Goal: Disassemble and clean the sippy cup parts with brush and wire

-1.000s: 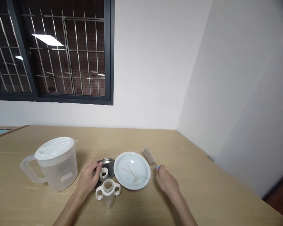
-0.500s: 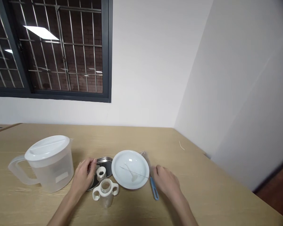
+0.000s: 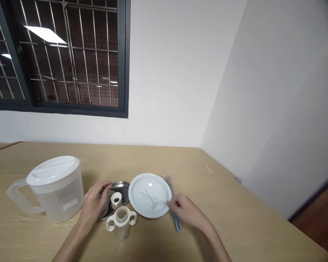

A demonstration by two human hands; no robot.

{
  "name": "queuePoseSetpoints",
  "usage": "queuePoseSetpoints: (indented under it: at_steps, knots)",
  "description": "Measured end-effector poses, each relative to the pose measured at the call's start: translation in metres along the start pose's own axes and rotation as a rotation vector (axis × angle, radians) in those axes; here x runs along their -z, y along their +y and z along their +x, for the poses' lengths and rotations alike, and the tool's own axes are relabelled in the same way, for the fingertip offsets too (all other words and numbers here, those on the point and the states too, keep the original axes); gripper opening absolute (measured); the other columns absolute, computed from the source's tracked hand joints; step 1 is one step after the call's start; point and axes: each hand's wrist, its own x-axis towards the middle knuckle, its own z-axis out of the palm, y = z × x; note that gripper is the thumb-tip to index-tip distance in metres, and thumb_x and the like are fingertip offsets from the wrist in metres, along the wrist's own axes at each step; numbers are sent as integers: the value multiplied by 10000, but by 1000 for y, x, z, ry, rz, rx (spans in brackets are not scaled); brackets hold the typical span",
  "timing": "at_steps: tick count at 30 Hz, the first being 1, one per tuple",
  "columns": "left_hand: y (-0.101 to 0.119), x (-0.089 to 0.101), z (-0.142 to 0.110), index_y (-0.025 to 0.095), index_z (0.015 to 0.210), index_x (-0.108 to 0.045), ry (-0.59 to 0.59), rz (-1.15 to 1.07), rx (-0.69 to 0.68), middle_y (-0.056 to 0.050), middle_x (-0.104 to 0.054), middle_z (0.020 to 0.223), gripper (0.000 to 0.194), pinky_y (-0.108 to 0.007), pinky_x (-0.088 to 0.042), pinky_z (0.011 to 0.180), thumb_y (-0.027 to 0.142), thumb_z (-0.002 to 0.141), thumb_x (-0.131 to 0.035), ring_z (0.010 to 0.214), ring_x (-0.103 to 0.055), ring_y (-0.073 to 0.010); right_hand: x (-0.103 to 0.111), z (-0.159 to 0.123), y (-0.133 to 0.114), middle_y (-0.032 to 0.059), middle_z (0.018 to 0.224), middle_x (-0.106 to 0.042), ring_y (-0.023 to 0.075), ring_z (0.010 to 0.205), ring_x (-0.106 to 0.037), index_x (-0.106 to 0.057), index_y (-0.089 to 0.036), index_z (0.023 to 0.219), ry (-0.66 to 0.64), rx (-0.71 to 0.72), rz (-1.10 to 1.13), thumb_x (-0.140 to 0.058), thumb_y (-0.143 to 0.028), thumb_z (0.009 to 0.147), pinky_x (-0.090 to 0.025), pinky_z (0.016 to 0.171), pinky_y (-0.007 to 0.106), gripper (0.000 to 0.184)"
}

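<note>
At the left part of a metal tray (image 3: 123, 187) is my left hand (image 3: 94, 200), its fingers curled and thumb near the index finger. Something clear shows beneath these fingers, but its kind is hidden. A white ring-shaped collar (image 3: 116, 200) sits in the tray beside that hand. My right hand (image 3: 186, 209) pinches the end of a thin straight stick (image 3: 155, 198) at the right rim of a white dish (image 3: 138, 209). A small pale spoon-like piece (image 3: 154, 205) lies in the dish. Under my right hand lies a blue-handled brush (image 3: 177, 222).
A clear bottle with two white handles (image 3: 123, 227) stands open in front of the tray. To the left is a lidded plastic pitcher (image 3: 57, 196). A thin pale strand (image 3: 209, 168) lies on the wooden table (image 3: 243, 222), which meets the walls behind and right.
My right hand has moved left from beside the brush to the dish's rim and closed on the stick's end. My left hand stays by the tray.
</note>
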Motion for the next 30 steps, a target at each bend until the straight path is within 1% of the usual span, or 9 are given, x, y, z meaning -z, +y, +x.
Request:
queuePoseSetpoints:
  at_steps: [5, 11, 13, 17, 19, 21, 23, 27, 30]
  knots:
    - [-2, -1, -1, 252, 993, -703, -6, -43, -35, -24, -762, 996, 249, -331, -521, 866, 400, 940, -510, 919, -700, -213, 8, 1, -12, -45, 556, -428, 118, 551, -353, -591, -175, 616, -36, 95, 200, -582, -535, 857, -268, 537, 225, 433]
    - [9, 4, 8, 233, 996, -701, -58, -120, 3, -40, -760, 1000, 279, -306, -515, 829, 434, 936, -518, 903, -697, -210, 11, 11, -14, -59, 512, -383, 104, 500, -324, -571, -171, 588, 215, 96, 440, -627, -649, 780, -252, 498, 232, 518]
    - [26, 7, 20, 226, 948, -684, -178, -141, 10, -32, -752, 895, 306, -291, -512, 752, 456, 950, -482, 811, -689, -201, 11, 17, -8, -66, 503, -366, 103, 484, -310, -566, -176, 607, 318, 93, 479, -612, -689, 765, -245, 482, 235, 538]
    - [79, 5, 47, 220, 774, -627, -584, -69, -140, -18, -668, 706, 432, -292, -464, 669, 432, 999, -325, 676, -622, -193, 13, 25, 4, -73, 507, -340, 102, 477, -302, -522, -193, 606, 503, 80, 553, -593, -724, 750, -237, 458, 234, 555]
    - [102, -6, 57, 227, 838, -654, -715, 18, -225, -39, -681, 807, 377, -308, -460, 704, 396, 981, -349, 775, -632, -218, 13, 27, 8, -72, 509, -340, 101, 471, -302, -523, -195, 616, 551, 69, 578, -589, -725, 751, -231, 442, 230, 552]
    - [117, -23, 63, 242, 941, -692, -840, 61, -307, -56, -678, 949, 243, -317, -466, 772, 313, 908, -462, 895, -633, -236, 14, 27, 9, -73, 502, -343, 101, 460, -302, -534, -193, 627, 573, 64, 596, -595, -721, 749, -230, 428, 229, 546]
    - [125, -44, 66, 264, 1016, -713, -928, 77, -360, -54, -665, 1017, 271, -310, -472, 798, 219, 795, -563, 931, -634, -238, 14, 27, 9, -73, 492, -348, 101, 450, -308, -541, -191, 630, 580, 67, 605, -606, -717, 743, -233, 419, 229, 541]
    - [131, -79, 66, 263, 951, -746, -1082, 137, -443, -39, -678, 1005, 382, -311, -487, 758, 120, 603, -683, 867, -642, -243, 15, 25, 5, -66, 490, -364, 103, 454, -322, -537, -191, 610, 587, 83, 609, -612, -709, 743, -245, 420, 231, 540]
    - [134, -96, 64, 248, 875, -751, -1136, 186, -483, -35, -696, 984, 329, -328, -488, 758, 86, 594, -696, 856, -647, -251, 16, 25, 3, -59, 497, -381, 106, 467, -334, -535, -190, 597, 595, 93, 606, -613, -707, 742, -258, 433, 235, 543]
